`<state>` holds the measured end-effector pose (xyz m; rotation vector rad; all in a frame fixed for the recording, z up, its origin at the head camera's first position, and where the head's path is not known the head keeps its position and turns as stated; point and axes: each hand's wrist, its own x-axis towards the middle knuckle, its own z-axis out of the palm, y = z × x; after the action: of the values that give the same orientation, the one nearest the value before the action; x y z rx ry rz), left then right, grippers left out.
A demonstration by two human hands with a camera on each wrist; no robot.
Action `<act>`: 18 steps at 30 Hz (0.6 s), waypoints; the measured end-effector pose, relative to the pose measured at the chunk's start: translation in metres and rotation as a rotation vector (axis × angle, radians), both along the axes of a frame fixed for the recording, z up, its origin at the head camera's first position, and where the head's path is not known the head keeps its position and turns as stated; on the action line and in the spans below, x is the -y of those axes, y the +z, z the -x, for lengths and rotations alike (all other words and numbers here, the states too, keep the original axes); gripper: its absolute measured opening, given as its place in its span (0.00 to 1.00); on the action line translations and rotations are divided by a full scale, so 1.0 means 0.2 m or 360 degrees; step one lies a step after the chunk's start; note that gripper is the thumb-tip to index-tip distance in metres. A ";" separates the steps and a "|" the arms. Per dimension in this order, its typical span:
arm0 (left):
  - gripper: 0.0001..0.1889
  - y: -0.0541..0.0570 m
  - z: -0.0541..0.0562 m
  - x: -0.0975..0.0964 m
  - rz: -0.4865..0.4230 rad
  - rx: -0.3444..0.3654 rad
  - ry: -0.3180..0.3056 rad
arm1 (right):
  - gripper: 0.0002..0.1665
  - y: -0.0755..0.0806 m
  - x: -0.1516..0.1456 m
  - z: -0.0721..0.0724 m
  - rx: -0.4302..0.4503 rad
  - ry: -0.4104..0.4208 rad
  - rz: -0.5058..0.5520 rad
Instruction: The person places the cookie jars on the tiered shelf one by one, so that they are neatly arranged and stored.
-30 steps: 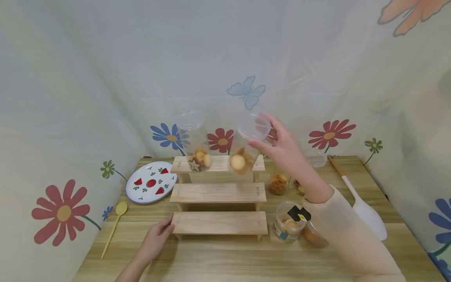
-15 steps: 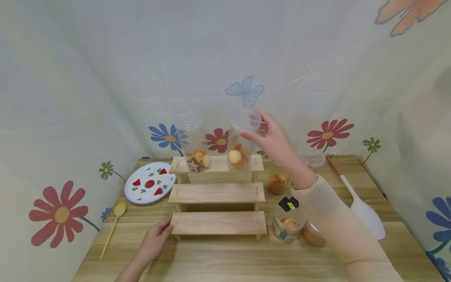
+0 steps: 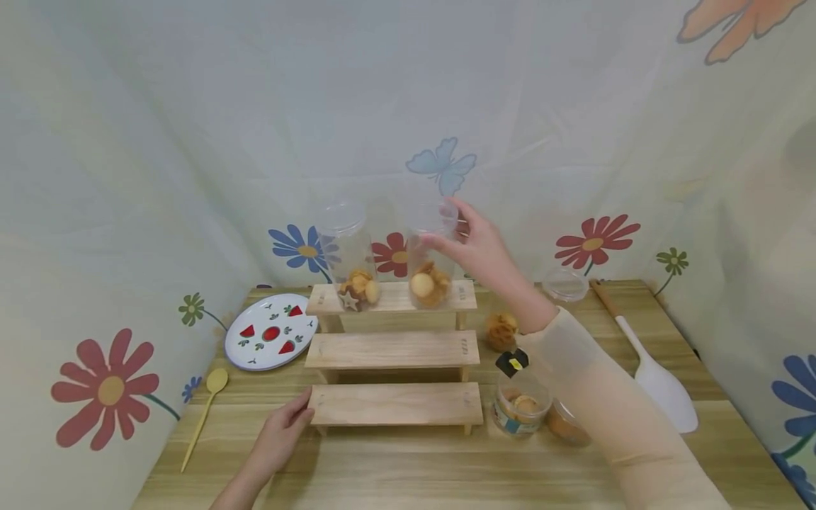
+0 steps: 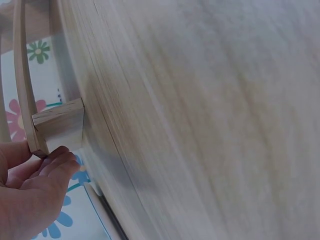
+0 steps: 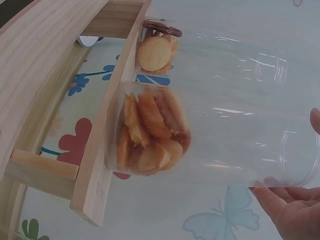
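A three-step wooden display stand (image 3: 392,350) stands mid-table. My right hand (image 3: 474,244) grips a tall clear jar (image 3: 431,283) near its lid, thumb on one side and fingers on the other. The jar, with cookies in its bottom, is upright on the right part of the top step; the right wrist view shows its base against the board. To its left on that step is a similar jar (image 3: 358,287) holding cookies and a star-shaped brown one. My left hand (image 3: 280,432) pinches the left end of the lowest step (image 4: 37,145) between thumb and fingers.
Right of the stand are a small cookie tub (image 3: 521,407) with a black bow, another tub (image 3: 567,423) and a jar (image 3: 502,331), partly behind the right sleeve. A white spatula (image 3: 663,389) lies far right. On the left are a patterned plate (image 3: 270,354) and a yellow spoon (image 3: 207,411).
My right hand has moved left and set the jar, tilted a second ago, upright on the top step. The left hand has stayed on the lowest step.
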<state>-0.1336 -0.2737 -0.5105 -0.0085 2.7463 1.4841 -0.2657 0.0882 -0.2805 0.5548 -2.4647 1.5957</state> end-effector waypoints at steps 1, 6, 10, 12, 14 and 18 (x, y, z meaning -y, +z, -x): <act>0.24 0.00 0.00 0.00 -0.0003 -0.0001 0.0000 | 0.51 0.00 0.01 0.00 0.0003 0.0002 -0.0010; 0.24 -0.02 0.00 0.00 -0.0002 -0.0019 0.0003 | 0.51 0.00 0.03 0.02 0.0015 0.0001 -0.0049; 0.24 -0.03 0.01 0.01 0.0007 -0.0032 0.0008 | 0.51 0.00 0.04 0.04 0.0015 0.0014 -0.0055; 0.23 -0.03 0.01 0.01 0.0006 -0.0030 0.0007 | 0.51 0.00 0.04 0.04 0.0008 0.0023 -0.0058; 0.23 -0.03 0.01 0.01 0.0001 -0.0027 0.0007 | 0.50 0.01 0.04 0.05 0.0003 0.0036 -0.0046; 0.24 -0.02 0.00 0.01 -0.0014 -0.0022 0.0003 | 0.50 0.00 0.04 0.05 0.0002 0.0056 -0.0033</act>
<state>-0.1341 -0.2752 -0.5142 -0.0004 2.7510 1.5025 -0.2763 0.0805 -0.2803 0.6039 -2.4890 1.5852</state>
